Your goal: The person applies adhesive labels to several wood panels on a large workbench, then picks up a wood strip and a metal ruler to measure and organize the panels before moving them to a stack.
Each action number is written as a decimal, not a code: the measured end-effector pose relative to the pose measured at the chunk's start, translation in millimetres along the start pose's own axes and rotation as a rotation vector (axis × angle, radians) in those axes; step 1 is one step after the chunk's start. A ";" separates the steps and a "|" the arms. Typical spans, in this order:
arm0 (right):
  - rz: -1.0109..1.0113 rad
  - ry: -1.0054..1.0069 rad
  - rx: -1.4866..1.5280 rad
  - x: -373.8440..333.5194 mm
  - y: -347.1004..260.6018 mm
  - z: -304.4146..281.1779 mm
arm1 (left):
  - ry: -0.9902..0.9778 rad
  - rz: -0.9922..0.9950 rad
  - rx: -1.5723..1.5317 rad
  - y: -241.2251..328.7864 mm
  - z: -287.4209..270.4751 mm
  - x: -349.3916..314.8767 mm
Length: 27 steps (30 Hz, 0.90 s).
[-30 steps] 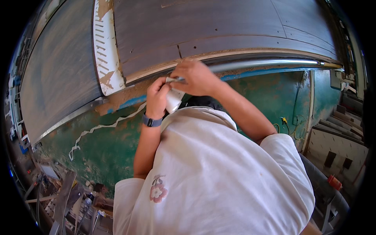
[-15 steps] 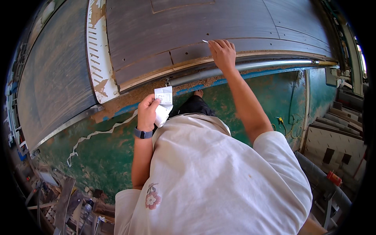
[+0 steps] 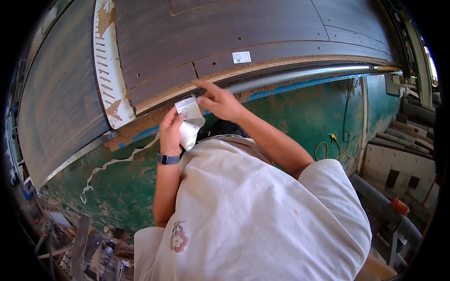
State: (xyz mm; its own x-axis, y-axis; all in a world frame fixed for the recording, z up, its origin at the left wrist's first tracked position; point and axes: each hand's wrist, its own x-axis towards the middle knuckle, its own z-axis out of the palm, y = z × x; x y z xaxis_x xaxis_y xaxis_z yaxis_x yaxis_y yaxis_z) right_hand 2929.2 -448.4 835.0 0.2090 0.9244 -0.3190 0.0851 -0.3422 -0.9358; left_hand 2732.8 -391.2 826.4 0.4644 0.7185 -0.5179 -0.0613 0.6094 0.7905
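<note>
Operator: How do my fingers stand?

Partner: The fingers of your left hand [image 3: 170, 134] are closed on the label strip [image 3: 189, 134], thumb over its face near the left edge. Your right hand [image 3: 224, 104] is just beside the strip's upper right edge, index finger stretched out; it is blurred, so I can't tell whether its fingers pinch anything.

Operator: How should this strip handle?

Partner: Light and limp, I'd judge: it bends into a loose fold below your thumb, so it should crease sooner than slip. A gentle pinch on the side margin, clear of the printing, would suit it. A single label is best held by one corner, since the back is probably tacky.

Operator: What lies beyond my hands?

Partner: One loose label [image 3: 242, 57] lies flat on the dark panel [image 3: 281, 23], near its front edge, well apart from your fingers. A metal roller [image 3: 300, 77] runs on your side of that edge. A pale ribbon [image 3: 112, 162] zigzags across the green floor [image 3: 126, 187] to your left.
</note>
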 end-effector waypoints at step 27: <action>-0.915 0.196 -1.061 109.9 16.3 63.8 | 0.316 -0.036 -0.213 -49.9 -85.4 51.0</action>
State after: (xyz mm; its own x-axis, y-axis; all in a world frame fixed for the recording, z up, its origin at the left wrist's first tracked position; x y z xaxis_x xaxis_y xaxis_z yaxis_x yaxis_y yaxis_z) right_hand 2891.4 -341.6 775.1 -0.1958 0.8776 0.4375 0.9253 0.3131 -0.2139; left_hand 2684.1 -356.4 732.6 0.1767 0.7427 -0.6459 -0.2479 0.6687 0.7010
